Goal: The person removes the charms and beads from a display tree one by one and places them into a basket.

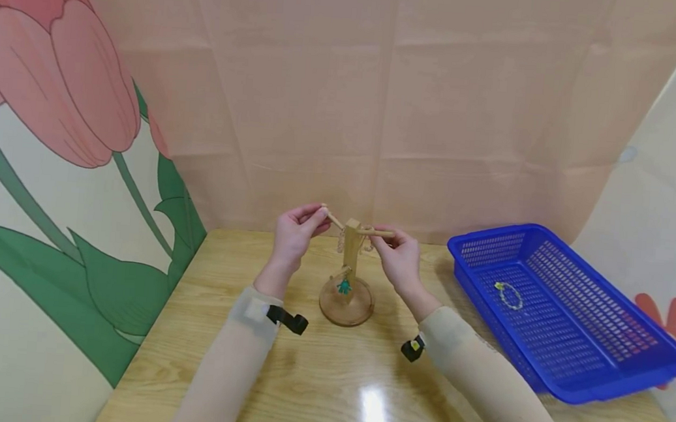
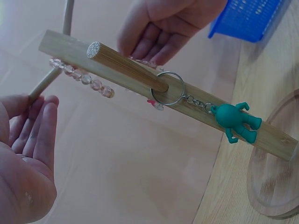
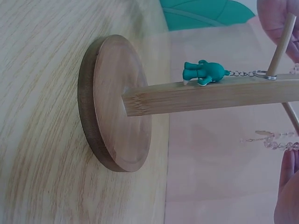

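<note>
A wooden stand (image 1: 351, 251) with a round base (image 1: 346, 306) stands mid-table. My left hand (image 1: 298, 231) pinches the tip of its left peg (image 1: 330, 217); the thin peg (image 2: 46, 81) meets my fingertips (image 2: 39, 116) in the left wrist view. My right hand (image 1: 396, 251) is at the right peg (image 1: 380, 232), fingers curled at a clear bead bracelet (image 2: 84, 77) hanging there. The beads (image 3: 275, 142) run toward my right fingers (image 3: 287, 186). A green figure keychain (image 2: 236, 121) hangs by its ring (image 2: 168, 87) on the front peg (image 2: 126, 60).
A blue plastic basket (image 1: 598, 360) sits at the table's right, with a small beaded bracelet (image 1: 509, 295) inside. Flower-printed cloth walls close in the table at the left, back and right. The near table edge lies below my forearms.
</note>
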The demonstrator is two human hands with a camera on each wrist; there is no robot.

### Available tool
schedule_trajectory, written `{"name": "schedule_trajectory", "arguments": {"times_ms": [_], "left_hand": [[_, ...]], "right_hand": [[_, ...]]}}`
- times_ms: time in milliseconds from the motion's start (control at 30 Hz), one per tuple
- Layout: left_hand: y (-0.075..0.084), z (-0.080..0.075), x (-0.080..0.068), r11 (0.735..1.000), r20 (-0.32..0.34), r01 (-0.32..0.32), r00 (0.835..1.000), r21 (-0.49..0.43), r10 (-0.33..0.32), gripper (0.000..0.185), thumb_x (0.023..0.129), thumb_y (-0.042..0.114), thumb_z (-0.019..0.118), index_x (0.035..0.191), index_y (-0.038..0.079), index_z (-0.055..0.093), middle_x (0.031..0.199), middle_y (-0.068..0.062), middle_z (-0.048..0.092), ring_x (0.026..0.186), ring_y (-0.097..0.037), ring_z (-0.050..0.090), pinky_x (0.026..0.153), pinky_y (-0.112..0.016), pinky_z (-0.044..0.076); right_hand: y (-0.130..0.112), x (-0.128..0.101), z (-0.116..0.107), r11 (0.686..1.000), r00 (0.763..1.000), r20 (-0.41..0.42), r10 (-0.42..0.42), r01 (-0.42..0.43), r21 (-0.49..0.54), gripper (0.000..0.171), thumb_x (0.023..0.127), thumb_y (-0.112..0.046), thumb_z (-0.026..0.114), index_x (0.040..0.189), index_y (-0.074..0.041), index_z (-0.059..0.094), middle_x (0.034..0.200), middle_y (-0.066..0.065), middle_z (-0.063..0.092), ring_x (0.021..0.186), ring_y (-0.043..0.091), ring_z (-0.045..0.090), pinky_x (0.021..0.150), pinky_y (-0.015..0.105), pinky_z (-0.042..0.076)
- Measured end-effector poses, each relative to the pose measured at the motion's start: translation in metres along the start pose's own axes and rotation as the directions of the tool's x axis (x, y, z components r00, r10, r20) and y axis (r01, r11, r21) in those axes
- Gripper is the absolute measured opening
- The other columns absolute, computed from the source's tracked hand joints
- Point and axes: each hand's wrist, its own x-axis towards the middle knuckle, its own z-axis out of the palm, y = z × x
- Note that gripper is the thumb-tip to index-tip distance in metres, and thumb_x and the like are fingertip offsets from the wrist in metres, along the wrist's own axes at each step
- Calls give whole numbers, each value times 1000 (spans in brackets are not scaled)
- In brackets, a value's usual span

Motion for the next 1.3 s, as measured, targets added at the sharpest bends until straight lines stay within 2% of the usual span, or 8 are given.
{"name": "schedule_trajectory", "arguments": {"times_ms": [200, 400, 533, 700, 867, 1000, 1167, 1300], "left_hand": [[-1, 1, 1, 1000, -4, 8, 1000, 2, -8, 19, 100, -5, 72, 117, -14, 71, 111, -30, 75, 87, -17, 79, 86, -34, 68], [-1, 1, 2, 1000, -6, 14, 1000, 10, -14, 27, 100, -5, 72, 123, -20, 66, 118, -37, 70, 88, -17, 79, 86, -34, 68], [0, 1, 2, 1000, -10, 11, 1000, 4, -11, 27, 100, -6, 72, 122, -20, 66, 114, -33, 74, 88, -18, 79, 86, -34, 68], [0, 1, 2, 1000, -17, 16, 1000, -12, -16, 15, 99, -7, 72, 114, -10, 74, 106, -23, 78, 87, -19, 80, 84, -34, 68], [0, 1, 1, 1000, -15, 21, 1000, -13, -21, 22, 100, -7, 71, 119, -16, 69, 101, -15, 80, 87, -17, 79, 85, -34, 68], [1, 1, 1, 1000, -21, 24, 999, -11, -24, 19, 100, -6, 72, 117, -14, 71, 106, -22, 79, 87, -18, 79, 85, -34, 68], [1, 1, 1, 1000, -17, 22, 1000, -8, -22, 13, 100, -5, 72, 112, -7, 76, 114, -34, 73, 88, -19, 79, 85, -35, 68], [1, 1, 1, 1000, -14, 21, 1000, -7, -21, 13, 100, -5, 72, 113, -8, 76, 117, -38, 70, 89, -19, 79, 85, -35, 68]], "right_hand": [[2, 3, -3, 999, 1000, -18, -15, 14, -50, 21, 100, -15, 78, 115, 0, 80, 104, 19, 79, 84, 9, 75, 69, 17, 62], [2, 7, -4, 998, 999, -25, -34, 33, -58, 19, 100, -16, 80, 112, -1, 81, 102, 17, 80, 81, 21, 74, 58, 15, 55], [1, 8, -4, 998, 999, -31, -37, 36, -50, 18, 99, -16, 80, 111, -1, 81, 102, 16, 80, 83, 30, 74, 53, 15, 50], [1, 9, -4, 999, 998, -39, -38, 37, -36, 21, 99, -19, 81, 109, 0, 81, 100, 15, 80, 78, 23, 73, 52, 15, 49], [1, 9, -5, 999, 998, -51, -44, 43, -28, 23, 99, -19, 81, 109, 1, 81, 98, 14, 80, 76, 20, 71, 54, 15, 51], [2, 9, -8, 998, 997, -67, -38, 35, -54, 22, 99, -19, 82, 109, 0, 81, 94, 8, 79, 73, 10, 67, 54, 15, 51], [3, 10, -12, 997, 996, -80, -32, 26, -71, 20, 99, -16, 81, 109, 1, 81, 87, 2, 77, 71, 8, 63, 51, 15, 46], [1, 10, -17, 998, 996, -82, -21, 16, -55, 24, 99, -18, 81, 111, 3, 80, 91, 2, 78, 77, 7, 67, 59, 14, 52]]}}
